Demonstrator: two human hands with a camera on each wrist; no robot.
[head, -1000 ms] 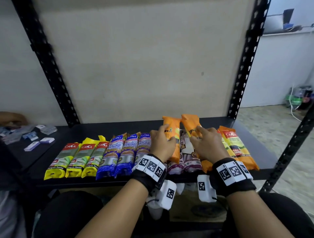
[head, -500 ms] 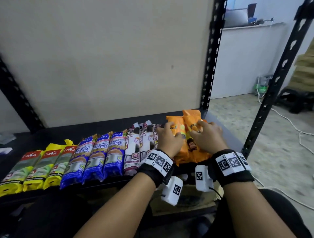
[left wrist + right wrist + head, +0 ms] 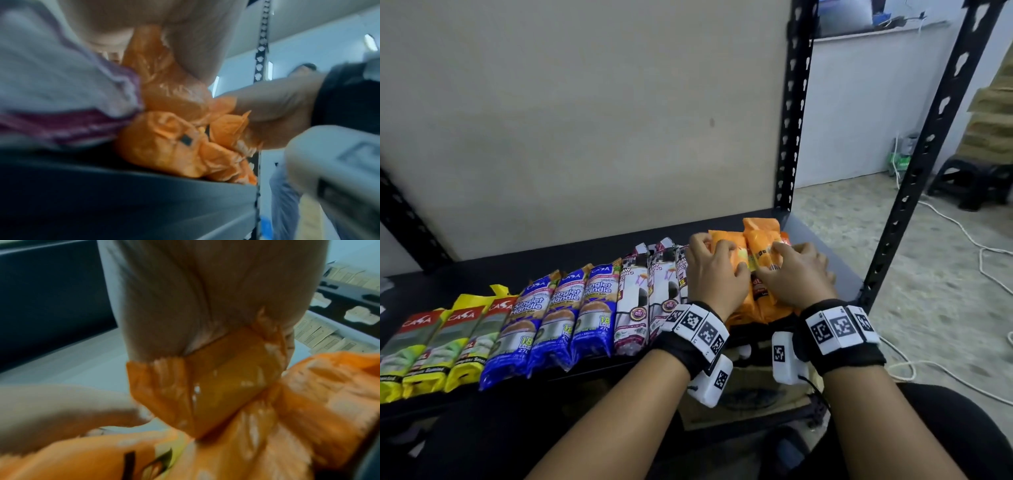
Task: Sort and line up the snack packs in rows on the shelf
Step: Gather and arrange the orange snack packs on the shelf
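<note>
On the black shelf (image 3: 465, 274), from the left, I see yellow packs (image 3: 431, 346), blue packs (image 3: 551, 318), white packs (image 3: 647, 294). At the right end, my left hand (image 3: 714, 274) and right hand (image 3: 796, 277) curl their fingers over the orange packs (image 3: 758, 240), gripping them from both sides.

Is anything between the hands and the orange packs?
No. The left hand and the right hand are both already on the crinkly orange plastic packs, fingers curled over them at the right end of the black metal shelf. Nothing visible lies between.
</note>
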